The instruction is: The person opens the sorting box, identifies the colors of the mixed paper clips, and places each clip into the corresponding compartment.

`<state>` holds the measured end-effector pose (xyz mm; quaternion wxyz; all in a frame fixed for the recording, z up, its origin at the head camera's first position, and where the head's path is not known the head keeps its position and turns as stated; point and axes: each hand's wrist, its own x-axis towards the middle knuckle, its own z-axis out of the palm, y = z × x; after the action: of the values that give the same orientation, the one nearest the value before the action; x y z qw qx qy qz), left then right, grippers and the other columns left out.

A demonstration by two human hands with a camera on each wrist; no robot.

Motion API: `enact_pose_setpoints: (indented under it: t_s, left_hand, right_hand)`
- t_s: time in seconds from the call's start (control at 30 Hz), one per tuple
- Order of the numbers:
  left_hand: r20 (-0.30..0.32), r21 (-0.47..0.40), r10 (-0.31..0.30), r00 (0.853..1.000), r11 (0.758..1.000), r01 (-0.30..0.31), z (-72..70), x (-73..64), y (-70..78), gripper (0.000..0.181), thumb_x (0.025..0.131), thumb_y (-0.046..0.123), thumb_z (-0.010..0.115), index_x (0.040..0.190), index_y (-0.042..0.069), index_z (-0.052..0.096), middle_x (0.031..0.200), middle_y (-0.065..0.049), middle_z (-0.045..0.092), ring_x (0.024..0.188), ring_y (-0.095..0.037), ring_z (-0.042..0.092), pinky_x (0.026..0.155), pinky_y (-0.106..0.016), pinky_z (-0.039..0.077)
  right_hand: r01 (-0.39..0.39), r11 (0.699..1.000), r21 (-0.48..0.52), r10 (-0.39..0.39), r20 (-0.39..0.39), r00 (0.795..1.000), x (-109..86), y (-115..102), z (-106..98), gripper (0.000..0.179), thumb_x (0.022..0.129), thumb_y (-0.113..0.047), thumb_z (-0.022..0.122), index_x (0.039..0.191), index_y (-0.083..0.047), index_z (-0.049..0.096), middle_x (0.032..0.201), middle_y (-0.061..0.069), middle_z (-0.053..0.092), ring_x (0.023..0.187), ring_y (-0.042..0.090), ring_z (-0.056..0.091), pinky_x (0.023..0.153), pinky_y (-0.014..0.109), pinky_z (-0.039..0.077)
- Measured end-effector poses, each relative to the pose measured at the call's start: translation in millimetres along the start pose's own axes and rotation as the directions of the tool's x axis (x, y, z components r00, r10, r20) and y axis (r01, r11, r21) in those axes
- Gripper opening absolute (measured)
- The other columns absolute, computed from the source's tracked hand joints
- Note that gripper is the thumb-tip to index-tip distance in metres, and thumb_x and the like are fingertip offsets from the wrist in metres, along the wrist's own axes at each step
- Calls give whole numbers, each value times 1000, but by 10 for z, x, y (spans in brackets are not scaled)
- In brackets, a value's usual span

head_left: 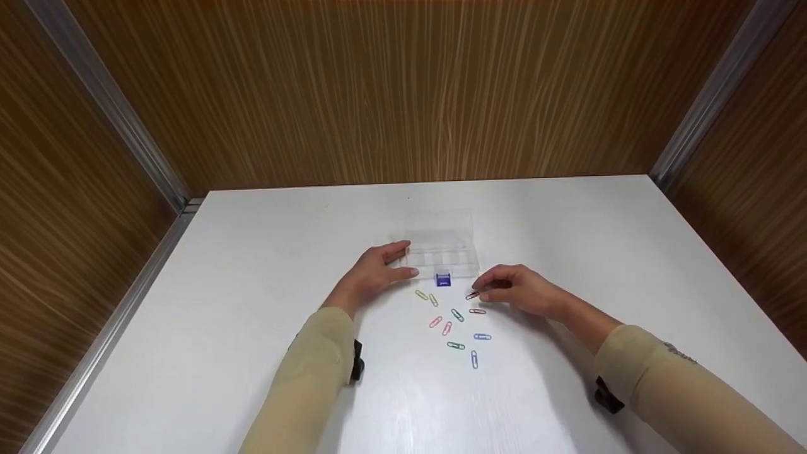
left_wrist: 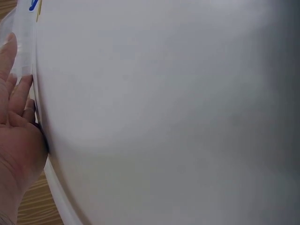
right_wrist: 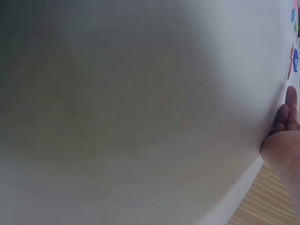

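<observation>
A clear plastic compartment box [head_left: 441, 257] stands on the white table with its transparent lid [head_left: 438, 222] raised at the back and a blue latch [head_left: 443, 280] at the front. My left hand [head_left: 378, 270] holds the box at its left end, thumb along the front and fingers toward the back. Just right of the latch, my right hand [head_left: 520, 289] pinches a dark reddish paper clip [head_left: 472, 295] between thumb and fingertips. Below that hand lies a red paper clip [head_left: 477, 311]. In the left wrist view, the left hand [left_wrist: 18, 117] lies along the box.
Several coloured paper clips lie in front of the box: yellow [head_left: 421, 294], green [head_left: 457, 314], pink [head_left: 435, 322] and blue [head_left: 482, 337]. Wood-grain panels [head_left: 403, 94] enclose the white table [head_left: 220, 302] at the back and sides.
</observation>
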<state>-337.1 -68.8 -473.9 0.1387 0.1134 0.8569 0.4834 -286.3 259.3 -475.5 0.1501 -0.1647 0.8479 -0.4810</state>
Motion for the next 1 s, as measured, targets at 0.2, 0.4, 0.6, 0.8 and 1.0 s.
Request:
enact_pose_setpoints:
  t_s: [0.2,0.4,0.6,0.8,1.0]
  left_hand:
    - [3,2,-13,1000,1000,13,-19,-30,-15,75,95,36,82,161,26,49,161,6,51,159,-17,26,129,-39,19]
    - [0,-4,-11,1000,1000,11,-43,-39,-33,75,95,34,82,162,24,48,162,6,50,159,-19,26,130,-40,18]
    - [7,11,-39,999,999,39,-32,-17,-52,76,95,38,82,162,29,48,161,9,49,160,-18,25,130,-42,18]
    - [2,17,-37,999,999,37,-31,-8,-51,76,94,39,82,162,29,48,162,8,49,159,-18,26,130,-42,18]
    - [6,18,-31,999,999,31,-38,-15,-42,76,95,39,82,162,29,48,161,7,50,159,-18,27,130,-42,19]
  right_hand:
    - [18,999,-31,-18,-14,1000,-9,-16,59,27,96,-14,79,123,-11,79,123,8,72,110,25,56,92,24,42]
    - [15,997,-77,-17,-19,1000,6,-39,98,26,96,-18,80,123,-19,80,124,3,70,113,25,55,99,37,40]
    - [10,994,-109,-13,-26,1000,12,-14,113,27,96,-18,80,123,-23,80,125,0,69,117,26,55,103,41,40]
    - [54,992,-117,-57,-25,998,19,-5,121,27,95,-16,81,123,-18,80,124,4,69,116,27,56,102,42,41]
    - [71,988,-138,-75,-23,997,23,-15,124,26,95,-15,81,120,-19,82,121,3,69,113,25,56,98,39,42]
